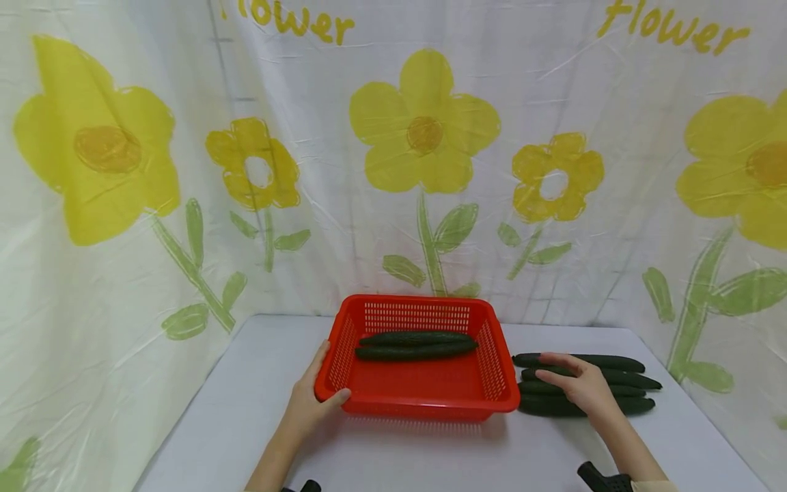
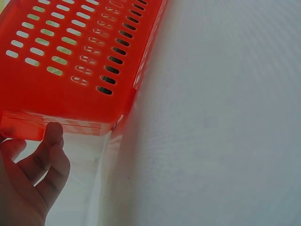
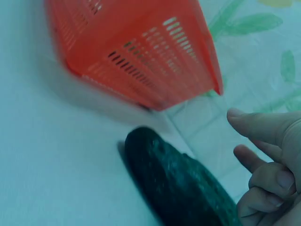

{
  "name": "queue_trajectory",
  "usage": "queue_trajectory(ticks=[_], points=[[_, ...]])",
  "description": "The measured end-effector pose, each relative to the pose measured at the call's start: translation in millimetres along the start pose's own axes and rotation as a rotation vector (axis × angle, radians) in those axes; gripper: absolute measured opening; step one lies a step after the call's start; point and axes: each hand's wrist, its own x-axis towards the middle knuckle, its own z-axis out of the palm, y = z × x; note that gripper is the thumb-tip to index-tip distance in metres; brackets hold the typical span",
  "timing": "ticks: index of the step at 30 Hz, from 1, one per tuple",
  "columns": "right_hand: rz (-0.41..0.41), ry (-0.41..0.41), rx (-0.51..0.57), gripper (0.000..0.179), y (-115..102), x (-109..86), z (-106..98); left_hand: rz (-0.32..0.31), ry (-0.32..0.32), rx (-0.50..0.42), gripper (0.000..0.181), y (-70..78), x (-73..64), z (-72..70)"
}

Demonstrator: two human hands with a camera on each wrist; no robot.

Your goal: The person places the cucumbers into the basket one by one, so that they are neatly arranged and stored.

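Observation:
A red plastic basket (image 1: 424, 411) with slotted walls stands on the table, and two dark green cucumbers (image 1: 415, 352) lie side by side inside it. My left hand (image 1: 307, 403) holds the basket's near left corner, thumb at the front rim and fingers along the left side. In the left wrist view, its bent fingers (image 2: 59, 160) meet the basket's rim. To the right of the basket, several cucumbers (image 1: 633, 406) lie in a row. Over them hovers my right hand (image 1: 581, 384), thumb and fingers spread apart. A cucumber (image 3: 174, 179) lies below that hand in the right wrist view.
The white table (image 1: 240, 410) reaches out on both sides of the basket. A pale curtain (image 1: 320, 225) with painted yellow flowers hangs right behind the table's back edge and along both sides.

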Motion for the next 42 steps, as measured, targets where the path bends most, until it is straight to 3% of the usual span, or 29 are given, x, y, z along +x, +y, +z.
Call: queue_trajectory(ticks=[11,21,27,35,42], points=[[0.079,0.035,0.013,0.081,48,-13.2,-34,-0.021,-0.014,-0.016,0.096,-0.3,-0.2,0.4],[-0.021,0.178,-0.071,0.068,91,-25.8,-44,-0.016,-0.016,-0.020,0.096,-1.2,-3.2,2.4],[-0.079,0.206,-0.090,0.062,96,-27.3,-42,-0.032,-0.027,-0.049,0.095,-0.8,-1.9,4.1],[-0.142,0.141,-0.149,0.052,94,-20.7,-43,-0.028,-0.011,-0.023,0.097,-0.8,-0.7,0.6],[-0.179,0.086,-0.331,0.051,97,-19.5,-55,0.020,0.007,-0.004,0.095,-2.6,-0.5,0.4]])
